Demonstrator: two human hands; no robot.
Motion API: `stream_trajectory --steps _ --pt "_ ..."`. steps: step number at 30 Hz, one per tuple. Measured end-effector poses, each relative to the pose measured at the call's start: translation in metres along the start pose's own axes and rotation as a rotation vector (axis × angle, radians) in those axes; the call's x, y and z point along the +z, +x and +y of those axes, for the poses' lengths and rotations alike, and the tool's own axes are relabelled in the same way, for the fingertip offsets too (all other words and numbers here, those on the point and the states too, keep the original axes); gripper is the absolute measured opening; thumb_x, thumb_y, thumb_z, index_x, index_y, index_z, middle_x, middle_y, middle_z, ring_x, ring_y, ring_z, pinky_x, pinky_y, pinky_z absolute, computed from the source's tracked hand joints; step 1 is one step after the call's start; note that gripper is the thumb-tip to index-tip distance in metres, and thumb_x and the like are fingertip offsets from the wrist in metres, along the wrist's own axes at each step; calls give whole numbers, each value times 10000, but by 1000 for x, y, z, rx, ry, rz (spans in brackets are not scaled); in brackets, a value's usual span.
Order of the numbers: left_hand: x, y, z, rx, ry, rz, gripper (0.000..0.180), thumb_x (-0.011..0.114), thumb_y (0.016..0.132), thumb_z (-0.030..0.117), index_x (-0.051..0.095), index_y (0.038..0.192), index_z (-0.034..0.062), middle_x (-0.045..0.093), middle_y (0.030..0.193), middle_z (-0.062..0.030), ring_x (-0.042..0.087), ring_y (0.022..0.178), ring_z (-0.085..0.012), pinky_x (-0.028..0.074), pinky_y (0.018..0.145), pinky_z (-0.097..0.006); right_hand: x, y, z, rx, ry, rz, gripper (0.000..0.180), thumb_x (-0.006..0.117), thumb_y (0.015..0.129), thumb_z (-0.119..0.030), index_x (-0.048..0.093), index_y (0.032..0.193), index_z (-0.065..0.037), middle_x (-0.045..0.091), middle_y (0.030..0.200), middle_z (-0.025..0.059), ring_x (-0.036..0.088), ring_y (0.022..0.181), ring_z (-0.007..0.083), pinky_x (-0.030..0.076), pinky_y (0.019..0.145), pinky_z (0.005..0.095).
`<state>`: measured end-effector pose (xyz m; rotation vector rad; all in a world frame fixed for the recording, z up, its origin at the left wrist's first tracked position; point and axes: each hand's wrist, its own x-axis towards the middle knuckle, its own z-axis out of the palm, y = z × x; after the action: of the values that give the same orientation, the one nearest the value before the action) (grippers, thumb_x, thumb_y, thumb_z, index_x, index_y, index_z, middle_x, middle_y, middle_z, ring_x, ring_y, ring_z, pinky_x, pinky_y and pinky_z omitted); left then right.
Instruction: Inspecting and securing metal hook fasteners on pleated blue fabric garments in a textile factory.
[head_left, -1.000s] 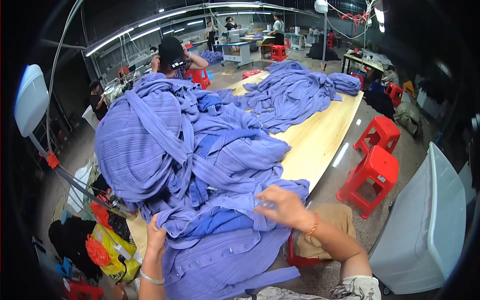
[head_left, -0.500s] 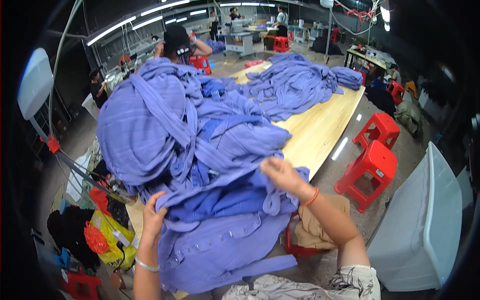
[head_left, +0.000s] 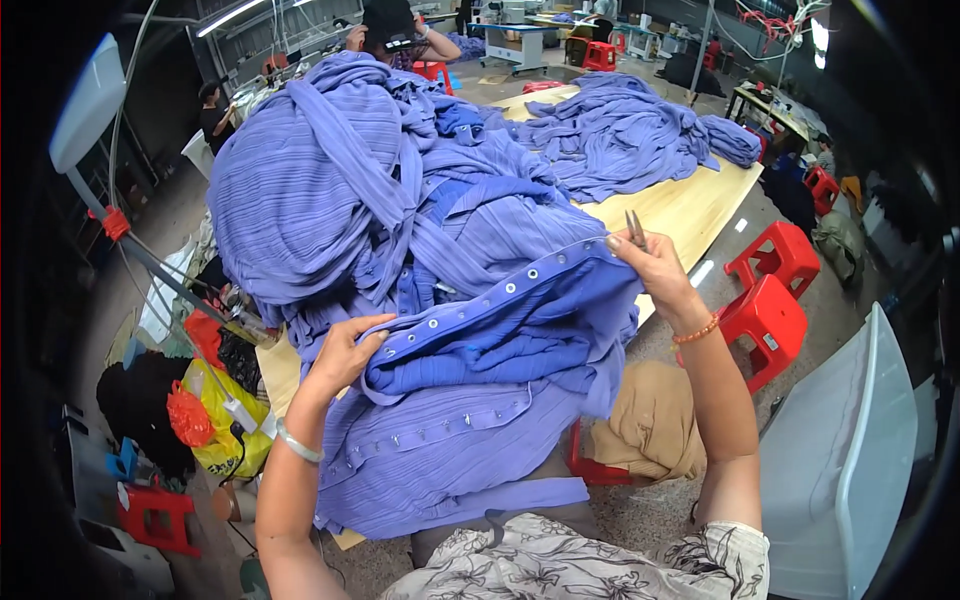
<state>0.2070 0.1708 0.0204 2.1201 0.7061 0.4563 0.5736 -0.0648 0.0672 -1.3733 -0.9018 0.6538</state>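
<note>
A purple-blue crinkled garment (head_left: 500, 335) lies in front of me, its edge band with a row of metal snap fasteners (head_left: 510, 288) stretched between my hands. My left hand (head_left: 345, 352) pinches the band's left end. At its right end, my right hand (head_left: 652, 268) grips the band between thumb and finger. Two metal points of what look like thread snips (head_left: 635, 230) stick up out of that same hand; their handles are hidden. Below the band, another row of snaps (head_left: 440, 432) runs across a purple-blue panel hanging over the near table edge.
A tall heap of purple-blue garments (head_left: 300, 190) rises beyond my hands. More garments (head_left: 630, 135) lie farther along the wooden table (head_left: 690, 205). Red stools (head_left: 765, 325) and a large pale bin (head_left: 845, 450) stand at the right. A yellow bag (head_left: 225, 425) sits at the left.
My right hand has moved right and up, drawing the band taut, and the snaps and metal points now show. My left hand has shifted slightly right and up in the picture. The view has tilted down.
</note>
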Motion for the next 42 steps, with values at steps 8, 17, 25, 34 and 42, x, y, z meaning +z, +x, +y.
stream_trajectory --steps 8,17,25,34,42 --pt "-11 8 -25 -187 -25 -12 386 608 880 65 671 1260 32 647 758 -37 558 630 -106 480 614 -294 -28 4 1 -121 -6 104 146 648 980 -170 674 947 -30 551 782 -90 434 657 -9 347 579 175" --pt "23 2 2 152 115 155 411 722 853 165 661 1242 45 641 1072 -129 617 980 -250 490 854 -347 -51 -13 -6 -105 -30 84 133 639 982 -138 663 982 -7 622 858 -38 540 756 23 429 692 183" --pt "85 13 58 367 246 57 511 792 799 126 601 1257 6 613 1074 -163 615 879 -288 521 799 -376 -23 6 -37 -225 -13 0 159 621 1000 -200 665 1026 -49 638 917 -49 564 814 21 451 729 196" --pt "151 30 145 552 -94 -17 511 761 826 83 557 1286 -5 572 1125 -175 598 975 -280 513 803 -347 24 0 -132 -383 299 110 165 607 1001 -173 669 1003 -20 691 1000 -2 636 925 51 499 817 215" --pt "161 54 105 453 48 116 654 741 797 75 469 1388 8 533 1232 -251 537 1141 -410 441 995 -437 -8 -4 -208 -558 518 28 189 508 1034 -153 640 963 -38 675 850 43 647 701 140 548 658 288"
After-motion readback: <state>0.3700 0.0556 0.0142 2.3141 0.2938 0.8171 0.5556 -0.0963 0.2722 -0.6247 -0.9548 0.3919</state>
